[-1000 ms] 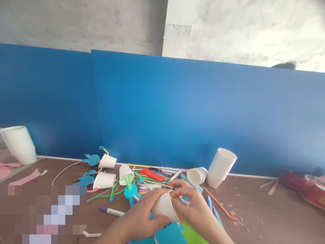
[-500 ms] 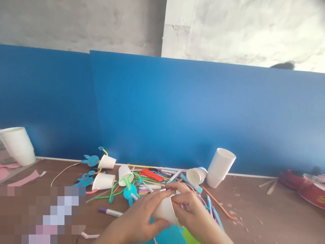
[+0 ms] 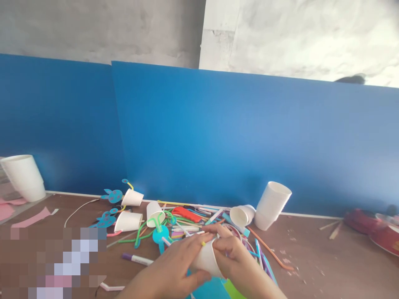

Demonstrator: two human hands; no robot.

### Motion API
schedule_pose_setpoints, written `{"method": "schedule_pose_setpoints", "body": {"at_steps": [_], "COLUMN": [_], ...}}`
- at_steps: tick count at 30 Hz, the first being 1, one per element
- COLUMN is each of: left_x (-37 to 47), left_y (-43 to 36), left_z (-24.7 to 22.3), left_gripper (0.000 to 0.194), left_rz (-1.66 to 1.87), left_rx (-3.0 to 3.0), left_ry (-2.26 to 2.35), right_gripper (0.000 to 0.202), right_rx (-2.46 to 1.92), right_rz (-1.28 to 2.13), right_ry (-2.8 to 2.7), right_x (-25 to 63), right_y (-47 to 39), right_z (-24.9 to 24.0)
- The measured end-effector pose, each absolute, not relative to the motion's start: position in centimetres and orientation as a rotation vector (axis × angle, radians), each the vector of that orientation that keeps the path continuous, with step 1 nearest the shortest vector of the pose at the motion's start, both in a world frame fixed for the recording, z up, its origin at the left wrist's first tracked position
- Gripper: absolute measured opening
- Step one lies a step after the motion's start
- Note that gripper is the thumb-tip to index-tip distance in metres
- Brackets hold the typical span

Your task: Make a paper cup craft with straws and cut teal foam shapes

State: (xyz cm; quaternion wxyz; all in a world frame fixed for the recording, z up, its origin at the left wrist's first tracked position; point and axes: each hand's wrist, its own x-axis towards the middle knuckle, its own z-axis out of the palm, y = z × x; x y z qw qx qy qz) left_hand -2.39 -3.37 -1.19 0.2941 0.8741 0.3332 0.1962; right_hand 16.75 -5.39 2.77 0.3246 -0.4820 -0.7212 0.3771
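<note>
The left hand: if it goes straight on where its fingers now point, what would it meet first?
Probably the right hand, whose fingers are at the mouth of the white cup that the left hand holds; the depth between the hands is unclear.

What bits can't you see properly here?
All in the head view:
Inside the white cup: the right hand blocks its opening.
The table, lower left: a blocky patch covers it.
Red thing: right edge cuts it off.
Dark shape: too blurred to name.

no legible lettering or numbers
</note>
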Motion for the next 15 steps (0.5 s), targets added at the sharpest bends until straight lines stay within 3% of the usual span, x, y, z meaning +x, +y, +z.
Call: {"method": "schedule_pose_setpoints", "body": {"at_steps": [6, 15], "left_x": [-2.32, -1.94], "left_y": [-3.27, -3.44], "left_z": [-0.89, -1.14], "left_gripper": [0.069, 0.079], "left_rz": [0.557, 0.504], "left_rx": [2.357, 2.269], "left_ry": [0.892, 0.896], "right_gripper": [0.025, 0.028], "right_rx": [-1.51, -1.432], "right_rz": [0.805, 0.999], "right_ry": [-1.969, -1.936], "right_x": [17.4, 17.58], "right_y": [-5.64, -5.73], "right_z": [3.6, 3.7]}}
